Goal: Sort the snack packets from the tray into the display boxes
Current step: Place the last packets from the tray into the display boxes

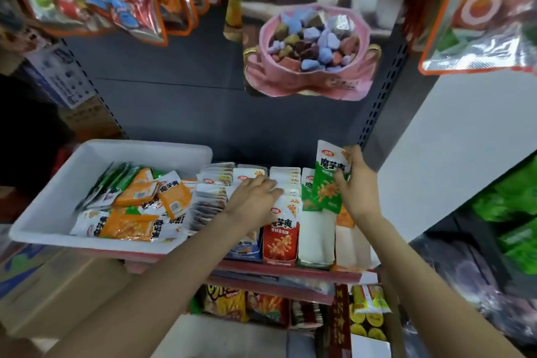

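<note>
While the head camera looked down over the shelf, the right hand (356,183) pinched a green packet (329,180) by its upper right edge, thumb in front and fingers curled behind, holding it upright just above the green-fronted display box (315,238), where other green packets already stood. The left hand (254,197) lay with its fingers fairly straight across the tops of the white-topped packets in the rows beside, pressing or steadying them rather than gripping any; it held nothing that could be seen. To the left, a white tray (58,206) rested on the shelf edge, touching the rows of boxes, and carried a loose heap of orange packets (139,192) with a few green ones along its far left side. A red-fronted display box (280,244) stood between a blue one, mostly hidden under the left forearm, and the green one. Judging by how the held packet kept its shape from a pinch at one corner, these sachets were probably light and fairly stiff when flat, though their glossy film looked slippery. A grip along the sealed top edge seemed the safest, leaving the lower end free to slide down between its neighbours. With the tray well filled, much of the sorting seemed to remain.
</note>
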